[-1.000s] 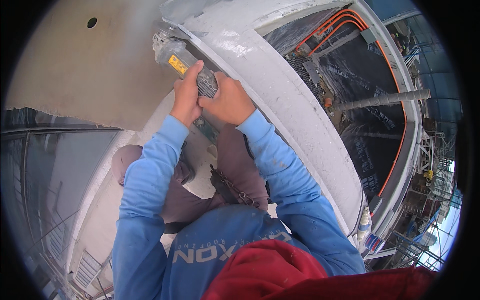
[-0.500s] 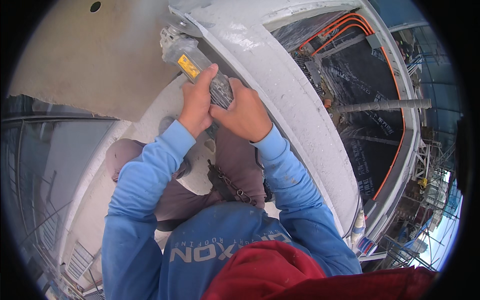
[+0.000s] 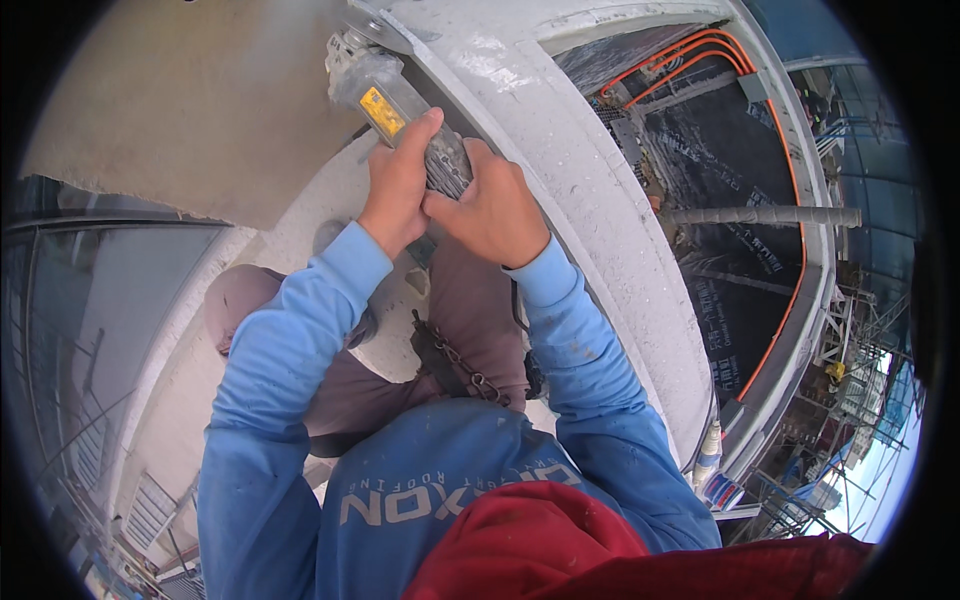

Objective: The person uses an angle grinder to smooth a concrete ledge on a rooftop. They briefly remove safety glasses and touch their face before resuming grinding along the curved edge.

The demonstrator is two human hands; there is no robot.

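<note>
Both hands grip a dusty angle grinder [image 3: 400, 105] with a yellow label on its body. My left hand [image 3: 400, 185] wraps its left side, thumb laid along the top. Around the rear end of the body closes my right hand [image 3: 490, 205], its thumb meeting my left hand. At the far end, the grinder's disc [image 3: 378, 30] lies against the inner edge of a curved white ledge [image 3: 600, 190]. Whether the disc is cutting into it I cannot tell. A cloudy, crumpled plastic-like cover wraps the grinder's head. The fingertips under the tool are hidden.
A large brownish board [image 3: 170, 120] stands at the upper left. Right of the ledge is a recess with black sheeting [image 3: 740, 260], orange conduit [image 3: 797, 190] and a grey pipe [image 3: 770, 215]. A sealant tube [image 3: 708, 452] rests by the ledge. Scaffolding [image 3: 850, 400] stands beyond.
The view has shifted slightly, with the board and ledge sitting a little higher. Both hands keep their hold on the angle grinder, whose disc stays at the ledge's edge.
</note>
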